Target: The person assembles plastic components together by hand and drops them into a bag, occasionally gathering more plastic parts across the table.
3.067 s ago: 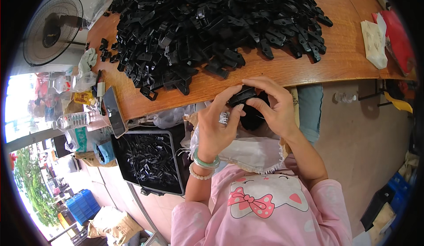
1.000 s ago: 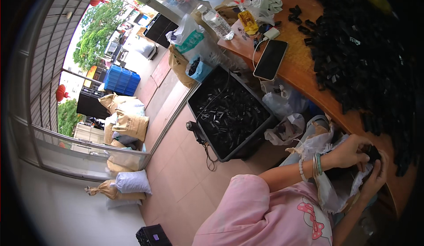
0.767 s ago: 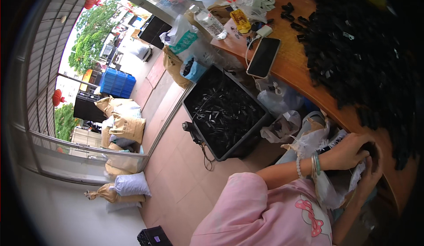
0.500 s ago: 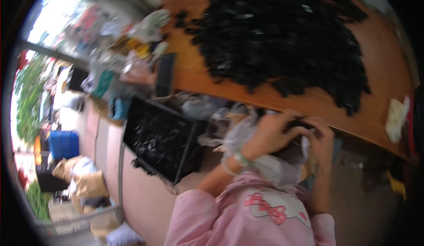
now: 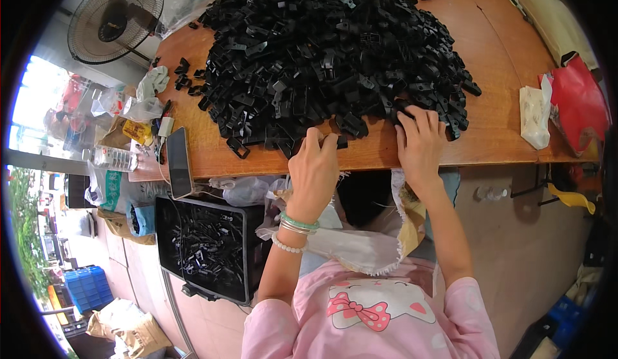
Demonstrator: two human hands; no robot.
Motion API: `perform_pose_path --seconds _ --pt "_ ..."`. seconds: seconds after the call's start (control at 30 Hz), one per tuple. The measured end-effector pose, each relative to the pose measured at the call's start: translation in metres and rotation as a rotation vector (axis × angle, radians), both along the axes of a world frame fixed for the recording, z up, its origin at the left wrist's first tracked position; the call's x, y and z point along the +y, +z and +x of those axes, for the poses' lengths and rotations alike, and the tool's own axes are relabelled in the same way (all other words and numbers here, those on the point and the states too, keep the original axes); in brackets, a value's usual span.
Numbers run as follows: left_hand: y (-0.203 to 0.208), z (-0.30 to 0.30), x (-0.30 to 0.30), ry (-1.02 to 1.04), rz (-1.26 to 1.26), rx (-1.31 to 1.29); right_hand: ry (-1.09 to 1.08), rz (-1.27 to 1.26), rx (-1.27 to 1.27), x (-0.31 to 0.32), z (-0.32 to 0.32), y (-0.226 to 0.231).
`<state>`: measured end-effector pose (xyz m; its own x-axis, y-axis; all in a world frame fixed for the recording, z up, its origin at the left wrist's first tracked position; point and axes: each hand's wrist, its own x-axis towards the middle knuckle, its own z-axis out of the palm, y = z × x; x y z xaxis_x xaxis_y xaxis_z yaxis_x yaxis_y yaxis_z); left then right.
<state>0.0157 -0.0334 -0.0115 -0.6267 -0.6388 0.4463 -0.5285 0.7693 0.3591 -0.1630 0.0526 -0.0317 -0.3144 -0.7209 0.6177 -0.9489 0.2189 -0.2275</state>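
Note:
A big heap of small black plastic parts (image 5: 335,56) covers much of the wooden table (image 5: 496,95). At the table's near edge, my left hand (image 5: 313,172) is closed, its fingers curled by the front of the heap. What it holds, if anything, is hidden; a black part lies just right of its fingertips. My right hand (image 5: 421,143) reaches to the heap's near right side, thumb and bent fingers closed about a black plastic part (image 5: 403,113) there. Below the left forearm's side stands a black crate (image 5: 248,246) with more small black parts in it.
A phone (image 5: 179,164) rests at the table's left edge, near plastic bags and a bottle (image 5: 114,158). A fan (image 5: 116,18) stands at the far left. To the right lie a whitish packet (image 5: 535,115) and a red bag (image 5: 579,104). White cloth (image 5: 367,251) drapes over my lap.
My hands were together below the table edge; now they are apart, both up at the heap's near side. The view has turned and sharpened, bringing the fan and red bag into sight.

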Motion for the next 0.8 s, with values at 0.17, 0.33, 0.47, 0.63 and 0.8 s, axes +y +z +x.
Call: perform_pose_path --seconds 0.17,0.33,0.47,0.63,0.8 --pt "-0.004 0.004 -0.001 -0.045 -0.078 0.201 0.053 -0.047 -0.182 0.01 0.01 -0.007" --pt "0.009 0.001 0.019 -0.074 1.114 0.634 0.093 -0.182 -0.485 0.016 0.01 -0.014" --pt "0.012 0.003 0.016 -0.115 1.513 0.596 0.302 -0.265 -1.056 0.026 0.027 0.007" --pt "0.01 0.002 0.019 -0.145 1.601 0.65 0.474 -0.244 -1.055 0.035 0.04 0.03" --pt "0.018 0.004 0.024 -0.227 1.423 0.607 0.542 -0.199 -0.78 0.031 0.035 0.027"
